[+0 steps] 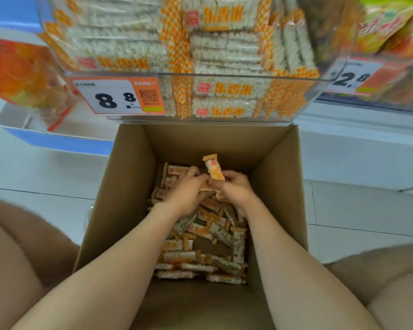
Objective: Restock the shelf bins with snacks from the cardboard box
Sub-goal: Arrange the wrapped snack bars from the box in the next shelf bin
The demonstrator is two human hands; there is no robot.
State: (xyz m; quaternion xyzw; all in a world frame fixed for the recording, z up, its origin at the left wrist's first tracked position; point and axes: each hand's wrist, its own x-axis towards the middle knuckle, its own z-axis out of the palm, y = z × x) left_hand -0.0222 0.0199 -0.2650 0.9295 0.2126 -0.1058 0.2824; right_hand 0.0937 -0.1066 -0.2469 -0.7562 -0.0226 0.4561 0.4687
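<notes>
Both hands meet low inside an open cardboard box [129, 186]. The right grip [236, 189] is curled closed round the lower end of one orange-and-white bar [214, 169], which stands upright above the fingers. The left grip [185, 194] is curled too, its fingertips pinching the same bar from the other side. More wrappers show between the two palms, though motion blur hides how many are held.

Beneath the forearms a loose heap of snacks [200, 234] covers most of the box bottom, lying at all angles, with a bare patch of cardboard near the middle. The box walls rise high on all four sides of the hands.

Directly above the box's far edge hangs a clear bin [224, 74], packed with rows of the same checkered bars. A price tag [118, 96] reading 8.8 is fixed to its front left. A second tag [353, 76] sits on the blurred bin to the right. To the left, a red pack [22, 72] fills another bin above a blue shelf base [57, 141].

The box stands on a pale tiled floor [34, 167], between the person's knees [10, 258].
</notes>
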